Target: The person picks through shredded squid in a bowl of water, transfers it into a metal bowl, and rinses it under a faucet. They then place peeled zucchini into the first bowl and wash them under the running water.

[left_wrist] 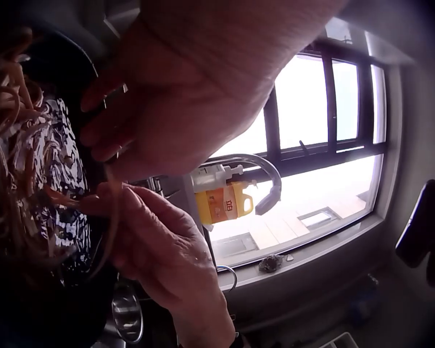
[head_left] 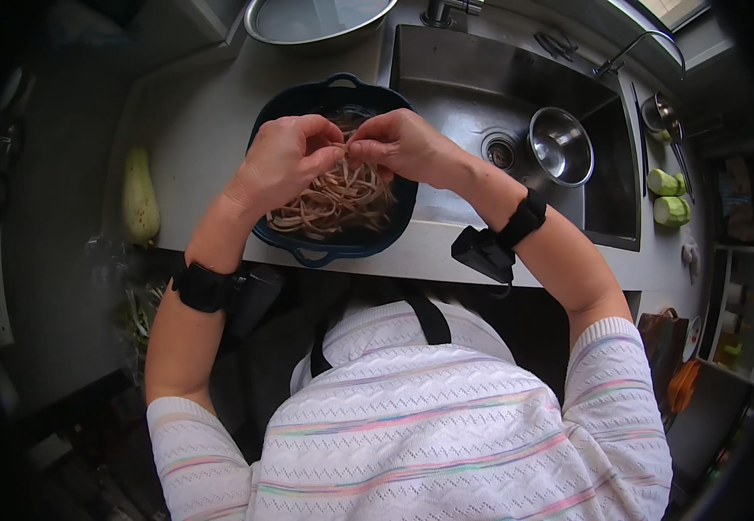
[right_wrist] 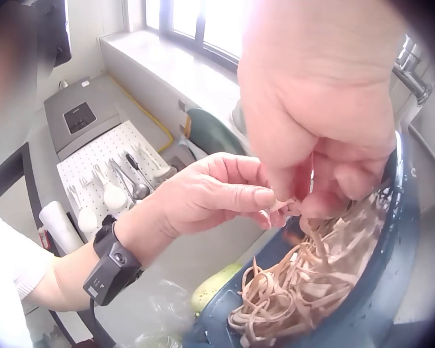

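Observation:
A dark blue two-handled basin (head_left: 403, 213) holds water and a tangle of long, flat, pale brown strips (head_left: 338, 204). Over its far half, my left hand (head_left: 286, 161) and right hand (head_left: 412, 149) meet with fingertips close together. Thumb and forefinger of each pinch a thin brown strip (left_wrist: 116, 228), which hangs down toward the basin in the left wrist view. Seen from the right wrist, the left hand (right_wrist: 214, 192) comes in from the side, and the right hand (right_wrist: 326, 138) hides part of the strips.
Right of the basin is a steel sink (head_left: 455, 87) with a metal bowl (head_left: 561, 148) inside. A large steel basin (head_left: 316, 22) stands behind. A pale green gourd (head_left: 140, 195) lies at left, and cut green pieces (head_left: 671, 210) at right. A yellow bottle (left_wrist: 221, 203) stands by the window.

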`<state>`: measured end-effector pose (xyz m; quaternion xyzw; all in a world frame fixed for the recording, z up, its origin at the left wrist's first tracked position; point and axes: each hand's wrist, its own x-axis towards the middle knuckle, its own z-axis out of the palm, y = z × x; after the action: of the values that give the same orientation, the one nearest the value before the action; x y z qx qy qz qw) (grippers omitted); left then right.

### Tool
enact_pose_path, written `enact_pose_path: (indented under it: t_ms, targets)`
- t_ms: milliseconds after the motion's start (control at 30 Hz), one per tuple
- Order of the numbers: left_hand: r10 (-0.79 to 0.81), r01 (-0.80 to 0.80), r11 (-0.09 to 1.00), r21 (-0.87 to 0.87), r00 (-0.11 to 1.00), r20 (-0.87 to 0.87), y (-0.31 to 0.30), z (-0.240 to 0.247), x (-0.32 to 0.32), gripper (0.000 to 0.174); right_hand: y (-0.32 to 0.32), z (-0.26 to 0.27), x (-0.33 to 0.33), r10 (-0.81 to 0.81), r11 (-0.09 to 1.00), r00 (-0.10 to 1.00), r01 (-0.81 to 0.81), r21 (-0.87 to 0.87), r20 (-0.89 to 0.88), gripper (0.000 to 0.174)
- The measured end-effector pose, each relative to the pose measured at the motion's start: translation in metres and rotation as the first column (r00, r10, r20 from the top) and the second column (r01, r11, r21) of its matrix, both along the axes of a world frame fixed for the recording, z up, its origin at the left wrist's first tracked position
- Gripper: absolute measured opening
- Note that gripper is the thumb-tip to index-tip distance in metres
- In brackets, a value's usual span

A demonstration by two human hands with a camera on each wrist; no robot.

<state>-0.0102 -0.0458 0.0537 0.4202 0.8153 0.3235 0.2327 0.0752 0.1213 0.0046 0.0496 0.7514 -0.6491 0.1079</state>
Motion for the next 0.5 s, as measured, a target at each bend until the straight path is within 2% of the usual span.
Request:
enact_pose_path:
  t_ms: [100, 200, 267, 300, 500]
  targets:
    - [0.021, -0.027, 0.998, 0.064, 0.995, 0.097, -0.005, -0.007, 0.001, 0.013, 0.002, 0.001, 0.002, 0.008, 0.999, 1.000, -0.008, -0.045, -0.006, 0.022]
    - [0.040, -0.041, 0.995, 0.086, 0.999, 0.017, -0.005, -0.005, 0.006, 0.011, 0.001, 0.004, 0.002, 0.030, 0.998, 1.000, -0.030, -0.059, 0.004, 0.024]
    - [0.014, 0.006, 0.990, 0.140, 0.990, -0.139, -0.003, -0.002, 0.012, 0.010, 0.001, 0.005, 0.003, 0.031, 0.997, 1.000, -0.032, -0.066, -0.003, 0.024]
    - [0.013, 0.007, 0.990, 0.140, 0.990, -0.140, -0.003, -0.003, 0.012, 0.010, 0.001, 0.005, 0.003, 0.039, 0.994, 0.999, -0.039, -0.102, -0.007, 0.026]
    - [0.065, -0.072, 0.986, 0.152, 0.996, 0.054, -0.006, -0.005, 0.010, 0.010, 0.006, 0.010, 0.008, 0.077, 0.971, 0.997, -0.078, -0.225, -0.015, 0.028]
